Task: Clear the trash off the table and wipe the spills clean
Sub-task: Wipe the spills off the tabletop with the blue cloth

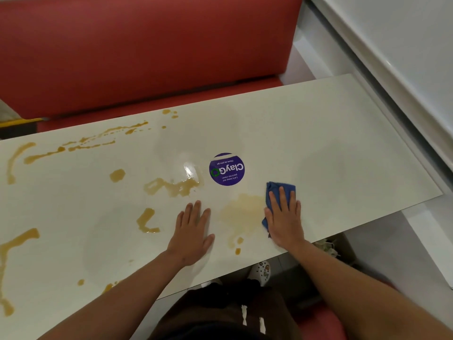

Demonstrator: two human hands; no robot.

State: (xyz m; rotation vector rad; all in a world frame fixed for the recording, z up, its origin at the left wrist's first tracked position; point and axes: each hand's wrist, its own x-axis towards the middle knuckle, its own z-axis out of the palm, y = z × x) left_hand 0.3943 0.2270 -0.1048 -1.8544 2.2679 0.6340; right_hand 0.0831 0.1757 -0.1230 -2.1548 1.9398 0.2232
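A white table [331, 123] carries brown spills: a smeared pale patch [242, 212] between my hands, a puddle [174, 186] near the middle, and several streaks [81, 143] and blobs across the left half. My right hand [285, 217] presses flat, fingers straight, on a blue cloth [280, 188] at the right edge of the smeared patch. My left hand [192, 231] rests flat on the tabletop to the left of that patch, holding nothing.
A round purple "ClayGo" sticker [227, 169] sits on the table beyond my hands. A red bench seat [147, 57] runs along the far side. A white wall ledge [392, 69] borders the table's right end. My shoe [261, 269] shows under the near edge.
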